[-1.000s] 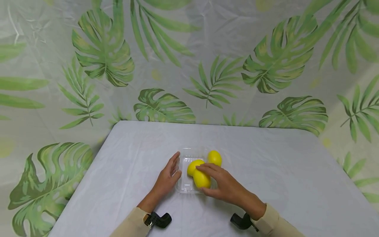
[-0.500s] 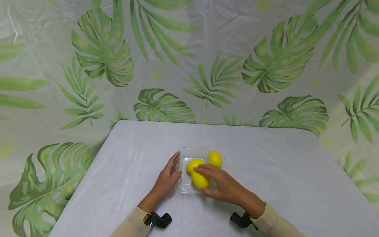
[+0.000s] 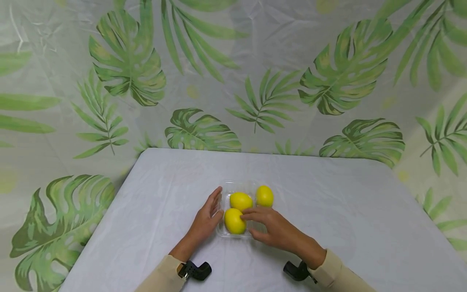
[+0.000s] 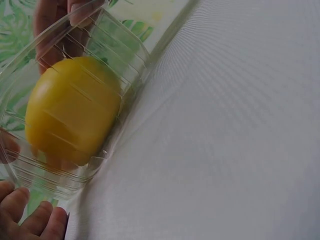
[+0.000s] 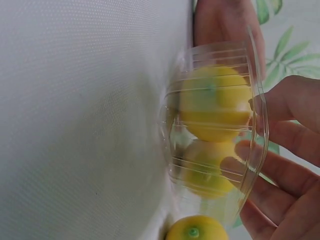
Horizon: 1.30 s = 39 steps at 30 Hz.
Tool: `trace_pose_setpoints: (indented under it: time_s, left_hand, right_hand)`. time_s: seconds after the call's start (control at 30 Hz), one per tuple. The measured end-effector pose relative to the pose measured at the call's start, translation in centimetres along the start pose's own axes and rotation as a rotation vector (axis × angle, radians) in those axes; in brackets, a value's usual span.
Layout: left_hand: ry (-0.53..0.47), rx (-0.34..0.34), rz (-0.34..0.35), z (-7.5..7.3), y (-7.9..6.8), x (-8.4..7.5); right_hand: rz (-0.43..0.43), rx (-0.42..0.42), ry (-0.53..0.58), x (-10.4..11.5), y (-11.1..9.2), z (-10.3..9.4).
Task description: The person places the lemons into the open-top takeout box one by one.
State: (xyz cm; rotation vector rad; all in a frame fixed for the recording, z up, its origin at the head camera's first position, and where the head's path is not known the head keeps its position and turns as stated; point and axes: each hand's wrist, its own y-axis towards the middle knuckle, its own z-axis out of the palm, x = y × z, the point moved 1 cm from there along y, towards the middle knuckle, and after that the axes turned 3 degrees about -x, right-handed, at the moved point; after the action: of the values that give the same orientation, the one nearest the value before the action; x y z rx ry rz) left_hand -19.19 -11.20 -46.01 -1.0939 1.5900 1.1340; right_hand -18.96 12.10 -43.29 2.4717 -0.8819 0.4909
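Two yellow lemons lie inside a clear plastic container (image 3: pixel 233 234), the near lemon (image 3: pixel 234 221) in front of the far lemon (image 3: pixel 241 200). At the container's left side, my left hand (image 3: pixel 205 221) has its thumb at the rim and its fingers along the outside. My right hand (image 3: pixel 275 227) reaches over the right rim. Its fingers are spread and loosely bent, fingertips at the near lemon's right side. In the right wrist view the right hand (image 5: pixel 290 195) is beside the rim; both lemons show through the wall. One lemon (image 4: pixel 75 110) shows in the left wrist view.
A third lemon (image 3: pixel 264 196) rests by the container's right side. White cloth covers the table (image 3: pixel 346 219). Behind it hangs a leaf-patterned backdrop (image 3: pixel 277 48). Small black wrist cameras (image 3: pixel 198 271) sit on both cuffs.
The near lemon has moved left inside the container and out of the right hand's grip. The far lemon has shifted slightly back. The left hand has stayed in place.
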Motion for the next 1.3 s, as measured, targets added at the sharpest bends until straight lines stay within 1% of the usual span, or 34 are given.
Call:
trace_pose_setpoints:
  time_s: [0.23,0.5,0.63,0.7,0.87,1.03,1.1,1.3]
  left_hand:
    - [0.000,0.003,-0.007,0.0,0.0,0.0]
    - [0.009,0.009,0.001,0.0,-0.1,-0.2]
    - [0.023,0.016,-0.002,-0.1,-0.1,-0.3]
    - [0.023,0.009,-0.002,0.0,0.1,0.6]
    - [0.026,-0.023,0.008,0.3,0.7,3.3]
    - [0.036,-0.031,0.019,0.2,0.7,3.5]
    - [0.045,-0.033,0.011,0.2,0.7,3.4]
    - [0.052,-0.036,-0.004,0.2,0.7,3.4]
  right_hand:
    - [0.011,0.019,-0.006,0.2,0.0,-0.1]
    - [0.025,0.020,-0.009,0.3,-0.1,-0.2]
    - [0.020,0.006,-0.006,0.3,-0.1,-0.2]
    - [0.014,-0.006,-0.003,0.3,0.0,-0.3]
    - [0.006,-0.036,-0.005,0.2,0.0,-0.4]
    - [-0.031,-0.094,-0.010,-0.1,0.1,-0.5]
    - [-0.042,-0.115,-0.007,-0.3,0.1,-0.6]
    - [-0.035,-0.187,-0.032,-0.8,0.1,-0.9]
